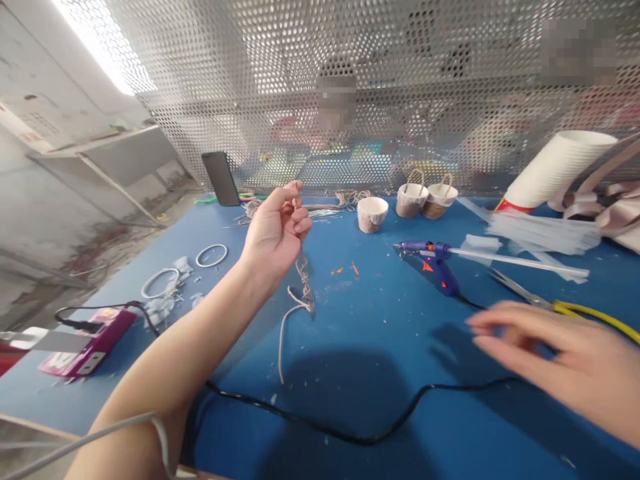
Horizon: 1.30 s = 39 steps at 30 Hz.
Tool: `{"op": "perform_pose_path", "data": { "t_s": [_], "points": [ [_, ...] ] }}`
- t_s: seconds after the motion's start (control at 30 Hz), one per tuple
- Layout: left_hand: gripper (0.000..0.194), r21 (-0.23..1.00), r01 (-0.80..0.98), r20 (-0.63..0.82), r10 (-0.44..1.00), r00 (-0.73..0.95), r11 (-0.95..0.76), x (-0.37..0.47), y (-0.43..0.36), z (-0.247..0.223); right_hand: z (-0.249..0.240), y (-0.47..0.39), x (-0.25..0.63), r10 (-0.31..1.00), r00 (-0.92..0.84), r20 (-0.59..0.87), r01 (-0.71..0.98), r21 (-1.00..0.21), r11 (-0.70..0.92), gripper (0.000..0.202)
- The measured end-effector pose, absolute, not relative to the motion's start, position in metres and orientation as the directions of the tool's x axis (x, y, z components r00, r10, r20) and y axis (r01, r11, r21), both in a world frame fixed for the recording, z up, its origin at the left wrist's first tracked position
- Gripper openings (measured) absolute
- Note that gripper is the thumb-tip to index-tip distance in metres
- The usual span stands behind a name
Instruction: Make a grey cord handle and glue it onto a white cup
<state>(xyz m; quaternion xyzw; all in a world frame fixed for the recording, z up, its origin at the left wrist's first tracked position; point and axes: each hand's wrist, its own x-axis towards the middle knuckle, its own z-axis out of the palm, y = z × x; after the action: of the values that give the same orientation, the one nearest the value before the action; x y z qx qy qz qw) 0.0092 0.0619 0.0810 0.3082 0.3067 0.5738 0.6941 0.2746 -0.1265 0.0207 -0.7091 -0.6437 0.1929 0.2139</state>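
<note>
Raised over the middle of the blue table [340, 320], my left hand [280, 230] is closed around a beige cord [303, 277]. The cord's twisted, knotted part hangs below my fingers, and a loose tail drops toward the tabletop. My right hand [545, 347] is at the right, blurred, with thumb and fingers apart and nothing seen in them. Scissors with yellow handles [565, 307] lie just beyond it. A blue hot glue gun [435, 260] with a long clear glue stick rests further back.
Small white cups [373, 215] stand at the back, two with rope handles. A purple power strip [87, 340], white rings [211, 256] and scraps lie left. A phone [221, 178] leans on the perforated metal screen [280, 133]. A black cable [350, 437] crosses the front. A paper cup stack [555, 170] lies right.
</note>
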Motion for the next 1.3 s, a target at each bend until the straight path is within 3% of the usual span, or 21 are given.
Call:
{"op": "perform_pose_path", "data": {
  "t_s": [0.07, 0.13, 0.2, 0.23, 0.3, 0.33, 0.43, 0.53, 0.83, 0.97, 1.03, 1.17, 1.3],
  "points": [
    [0.012, 0.771, -0.619, -0.055, 0.985, 0.164, 0.146, 0.016, 0.057, 0.084, 0.024, -0.096, 0.215, 0.975, -0.138, -0.176, 0.634, -0.772, -0.050, 0.036],
    [0.013, 0.767, -0.628, -0.029, 0.985, 0.169, 0.131, 0.019, 0.053, 0.088, 0.021, -0.064, 0.163, 0.943, -0.302, -0.138, 0.332, -0.943, -0.031, 0.060],
    [0.015, 0.763, -0.639, 0.000, 0.988, 0.152, 0.098, 0.014, 0.054, 0.096, 0.013, -0.041, 0.128, 0.894, -0.429, -0.131, 0.063, -0.991, -0.115, 0.072],
    [0.017, 0.756, -0.650, 0.018, 0.992, 0.126, 0.069, 0.007, 0.057, 0.102, 0.008, -0.034, 0.119, 0.879, -0.448, -0.160, 0.026, -0.986, -0.167, 0.058],
    [0.022, 0.734, -0.679, 0.064, 0.998, 0.027, -0.029, -0.013, 0.065, 0.116, -0.002, -0.030, 0.116, 0.882, -0.432, -0.189, 0.055, -0.982, -0.183, 0.028],
    [0.025, 0.714, -0.693, 0.092, 0.994, -0.054, -0.103, -0.025, 0.071, 0.124, -0.006, -0.031, 0.121, 0.895, -0.404, -0.189, 0.096, -0.982, -0.163, 0.023],
    [0.025, 0.666, -0.686, 0.151, 0.953, -0.263, -0.295, -0.064, 0.086, 0.141, -0.013, -0.039, 0.146, 0.921, -0.339, -0.192, 0.212, -0.969, -0.124, 0.028],
    [0.023, 0.655, -0.663, 0.159, 0.924, -0.348, -0.362, -0.090, 0.094, 0.145, -0.012, -0.042, 0.163, 0.905, -0.338, -0.257, 0.294, -0.943, -0.158, 0.034],
    [0.023, 0.671, -0.662, 0.121, 0.930, -0.346, -0.334, -0.106, 0.088, 0.126, -0.006, -0.033, 0.160, 0.857, -0.406, -0.317, 0.427, -0.895, -0.129, 0.035],
    [0.023, 0.660, -0.699, 0.085, 0.951, -0.297, -0.276, -0.108, 0.087, 0.118, 0.002, -0.030, 0.159, 0.844, -0.400, -0.357, 0.615, -0.787, -0.042, 0.042],
    [0.023, 0.652, -0.718, 0.065, 0.962, -0.265, -0.242, -0.104, 0.085, 0.114, 0.009, -0.026, 0.156, 0.888, -0.352, -0.296, 0.681, -0.731, 0.026, 0.045],
    [0.023, 0.643, -0.750, 0.025, 0.983, -0.181, -0.154, -0.086, 0.081, 0.106, 0.021, -0.016, 0.136, 0.957, -0.280, -0.079, 0.579, -0.809, 0.102, 0.030],
    [0.021, 0.618, -0.782, 0.010, 0.995, -0.095, -0.081, -0.063, 0.077, 0.099, 0.023, -0.006, 0.108, 0.958, -0.288, 0.007, 0.275, -0.957, 0.090, 0.025]
  ]
}}
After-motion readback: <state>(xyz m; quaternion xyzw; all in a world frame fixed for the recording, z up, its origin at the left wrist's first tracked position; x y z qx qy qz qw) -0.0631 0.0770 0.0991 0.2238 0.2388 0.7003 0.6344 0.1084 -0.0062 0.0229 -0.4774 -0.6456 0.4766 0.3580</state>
